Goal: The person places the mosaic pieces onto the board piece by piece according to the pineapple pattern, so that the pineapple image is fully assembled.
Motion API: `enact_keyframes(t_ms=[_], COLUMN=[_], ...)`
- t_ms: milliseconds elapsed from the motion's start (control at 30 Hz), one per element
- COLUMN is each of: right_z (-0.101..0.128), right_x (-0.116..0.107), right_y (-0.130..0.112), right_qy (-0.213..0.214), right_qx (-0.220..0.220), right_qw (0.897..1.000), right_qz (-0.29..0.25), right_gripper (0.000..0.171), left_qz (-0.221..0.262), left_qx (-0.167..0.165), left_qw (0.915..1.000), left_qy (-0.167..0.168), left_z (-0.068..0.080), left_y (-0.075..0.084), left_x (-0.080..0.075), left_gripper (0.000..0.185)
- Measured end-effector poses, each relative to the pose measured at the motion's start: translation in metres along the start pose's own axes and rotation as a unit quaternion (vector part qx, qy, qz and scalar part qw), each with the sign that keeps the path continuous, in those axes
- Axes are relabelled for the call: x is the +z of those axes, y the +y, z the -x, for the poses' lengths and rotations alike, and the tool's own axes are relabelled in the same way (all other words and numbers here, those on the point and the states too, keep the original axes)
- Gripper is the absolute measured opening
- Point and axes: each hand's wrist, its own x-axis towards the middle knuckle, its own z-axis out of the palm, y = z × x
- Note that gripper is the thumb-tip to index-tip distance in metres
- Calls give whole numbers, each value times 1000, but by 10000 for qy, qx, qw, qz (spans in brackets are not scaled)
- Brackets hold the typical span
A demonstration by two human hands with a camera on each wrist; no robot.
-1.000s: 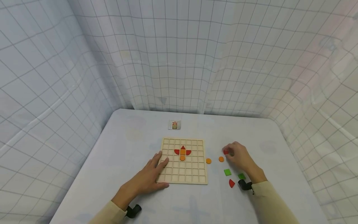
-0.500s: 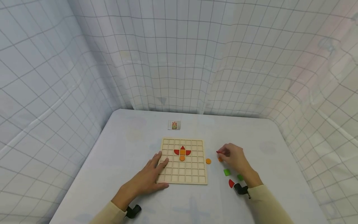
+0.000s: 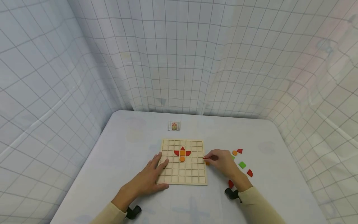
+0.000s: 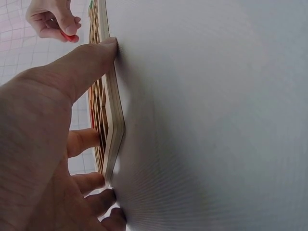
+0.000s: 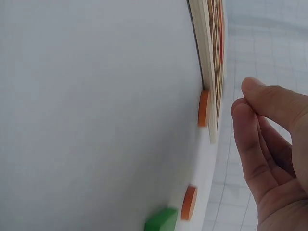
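Note:
A wooden grid board lies mid-table, holding a red triangle, an orange square, two red quarter-circles and an orange disc. My left hand rests on its left side with fingers spread; the left wrist view puts the thumb along the front edge. Just past the board's right edge, my right hand pinches a small flat red piece between thumb and fingers. That piece is seen nearly edge-on in the head view. Below this hand, another orange disc sits against the board's side.
Loose pieces lie right of the board: an orange disc, red quarter-circles, and a green square with another green piece partly behind the right hand. A small pattern card lies behind the board. White gridded curtains surround the table.
My right hand has lifted the red piece from among the loose pieces and carried it left to the board's right edge. The left hand has stayed in place.

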Motion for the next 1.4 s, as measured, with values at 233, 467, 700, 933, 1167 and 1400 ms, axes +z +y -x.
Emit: enact_keyframes(t_ms=[233, 467, 700, 933, 1167, 1400], right_z=[-11, -20, -24, -22, -28, -33], right_x=[17, 38, 44, 45, 46, 47], right_y=[-15, -24, -32, -40, -47, -47], right_qy=[-250, -4, -376, -551, -583, -598], right_qx=[-343, -967, -654, -381, -16, 51], right_qw=[9991, 9953, 9969, 9970, 9969, 9969], right_qz=[-21, 52, 203, 394, 524, 503], right_gripper=[16, 10, 7, 3, 6, 6], left_qz=[-36, 31, 8, 55, -17, -73], left_qx=[-8, -74, -41, -70, -46, -4], left_qw=[10000, 10000, 10000, 9999, 10000, 10000], left_qy=[10, -21, -16, -59, -46, -29], left_z=[0, 1, 1, 2, 1, -2], left_y=[-1, 0, -1, 0, 1, 2], left_x=[1, 2, 5, 6, 3, 0], left_gripper=[109, 109, 108, 109, 108, 108])
